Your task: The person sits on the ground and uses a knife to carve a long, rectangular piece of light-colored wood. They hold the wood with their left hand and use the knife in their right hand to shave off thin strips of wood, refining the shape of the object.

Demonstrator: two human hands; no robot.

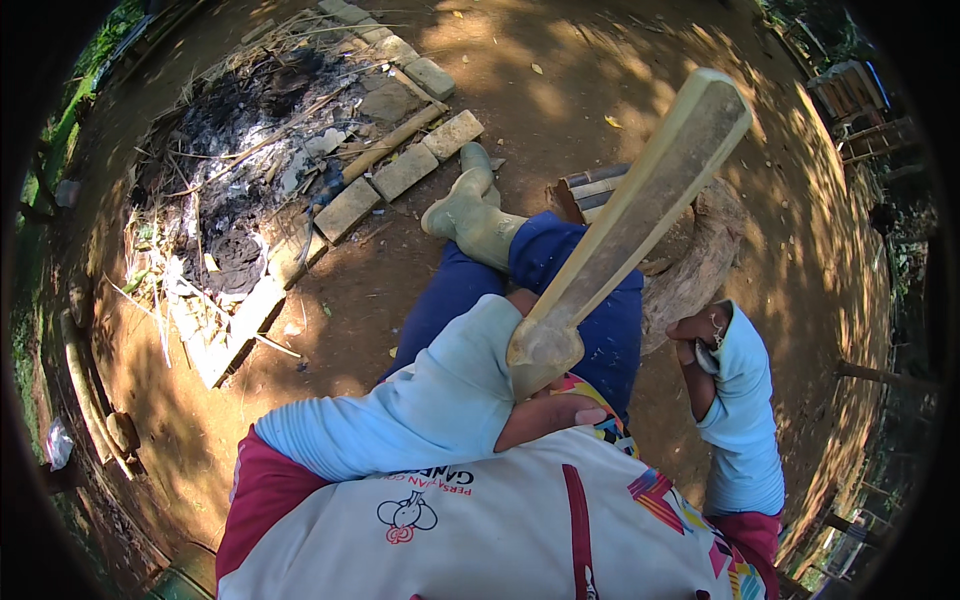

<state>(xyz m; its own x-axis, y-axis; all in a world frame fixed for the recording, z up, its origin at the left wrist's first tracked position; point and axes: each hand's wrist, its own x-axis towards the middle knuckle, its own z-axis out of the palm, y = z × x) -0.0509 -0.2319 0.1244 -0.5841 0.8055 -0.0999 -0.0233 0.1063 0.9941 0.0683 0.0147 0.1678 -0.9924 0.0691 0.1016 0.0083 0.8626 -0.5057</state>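
Note:
My left hand (545,415), mostly covered by a light blue sleeve, is closed around a long pale wooden piece (640,200). This piece has a knob beside my fingers, widens toward its blunt far end and slants up to the right across my lap. Its exact kind is not clear. To the right, apart from the wood, my right hand (702,345) is held up with its fingers curled. Something small and greyish shows at those fingers, too small to name. Below the wood my legs in blue trousers (450,300) are crossed, ending in muddy green rubber boots (465,205).
At the far left lies a bed of ash and charred bits (250,150), bordered by bricks (405,172) and a bamboo pole (395,145). A thick log (715,235) lies beyond my right hand. Poles (85,385) lie along the left edge; bare, shaded dirt surrounds me.

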